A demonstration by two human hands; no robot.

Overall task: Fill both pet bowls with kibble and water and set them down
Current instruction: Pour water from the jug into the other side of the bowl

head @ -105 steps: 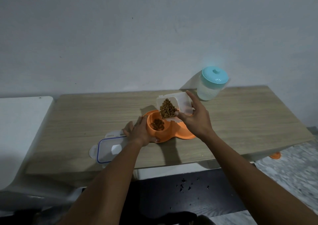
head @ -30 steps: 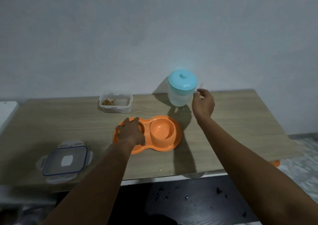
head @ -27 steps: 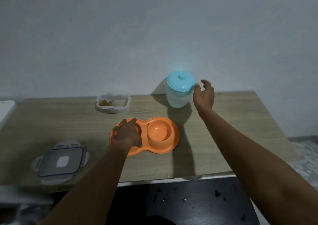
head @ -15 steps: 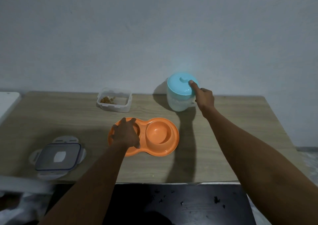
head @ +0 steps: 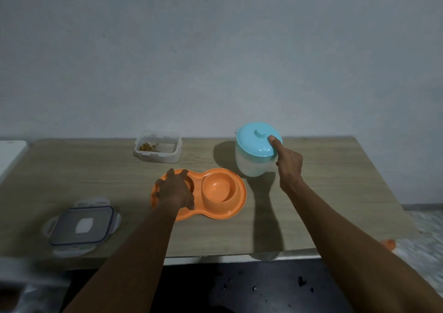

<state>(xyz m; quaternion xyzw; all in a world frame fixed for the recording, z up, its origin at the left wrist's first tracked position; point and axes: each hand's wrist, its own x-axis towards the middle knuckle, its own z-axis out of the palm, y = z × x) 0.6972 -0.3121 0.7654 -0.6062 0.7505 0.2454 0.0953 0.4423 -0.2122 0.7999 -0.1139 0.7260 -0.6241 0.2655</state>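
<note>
An orange double pet bowl [head: 217, 190] lies in the middle of the wooden table [head: 323, 181]. Its right bowl looks dry and bare. My left hand [head: 175, 190] covers the left bowl and grips its rim, so that bowl's contents are hidden. Just behind the double bowl's right end is a translucent water jug [head: 249, 161] with a turquoise lid [head: 256, 142]. My right hand [head: 288, 163] is wrapped around the jug's right side, thumb pressed on the lid. The clear kibble container [head: 157, 148], with a little kibble left in it, stands at the back of the table.
The container's clip lid [head: 82, 225] lies flat near the table's front left corner. A white surface [head: 9, 154] adjoins the table on the left. Below the front edge is a dark surface [head: 239, 288] with scattered crumbs. A small orange object [head: 388, 243] lies on the floor at right.
After the earlier pour, the kibble container stands at the back. My right hand reached the jug and closed on it, thumb on the lid. The left hand stayed on the bowl.
</note>
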